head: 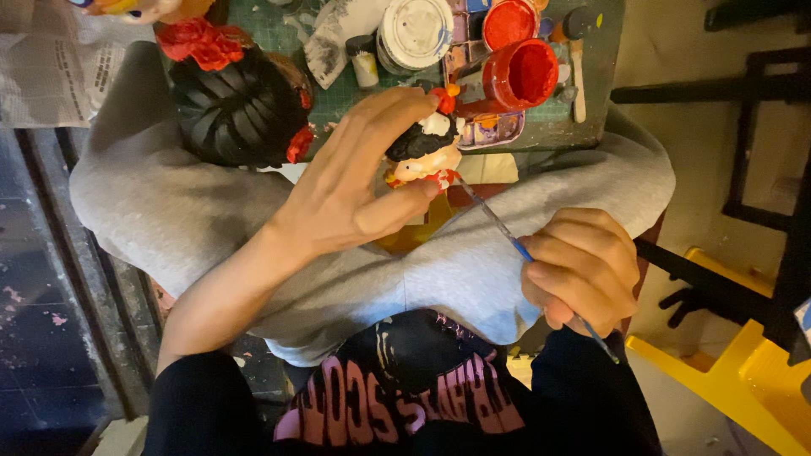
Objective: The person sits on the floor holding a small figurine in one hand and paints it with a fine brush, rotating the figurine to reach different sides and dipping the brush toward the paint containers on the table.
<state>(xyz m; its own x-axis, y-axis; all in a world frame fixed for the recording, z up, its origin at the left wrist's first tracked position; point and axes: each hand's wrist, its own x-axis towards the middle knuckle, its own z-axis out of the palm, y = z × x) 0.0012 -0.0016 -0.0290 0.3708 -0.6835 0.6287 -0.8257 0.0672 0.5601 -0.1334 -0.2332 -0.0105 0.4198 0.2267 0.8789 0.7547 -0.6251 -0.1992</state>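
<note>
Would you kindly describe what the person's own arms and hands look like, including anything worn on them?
Both hands are bare, with no gloves, rings or watch visible. The left hand shows a bare forearm, its black sleeve pushed up near the elbow. The right hand emerges from a black sleeve reaching the wrist.

White-lidded round tub beside open red paint pot.

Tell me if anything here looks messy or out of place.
Nothing is spilled or broken. The red paint pot sits open and its lid lies apart, while the left hand holds a small figurine.
</note>
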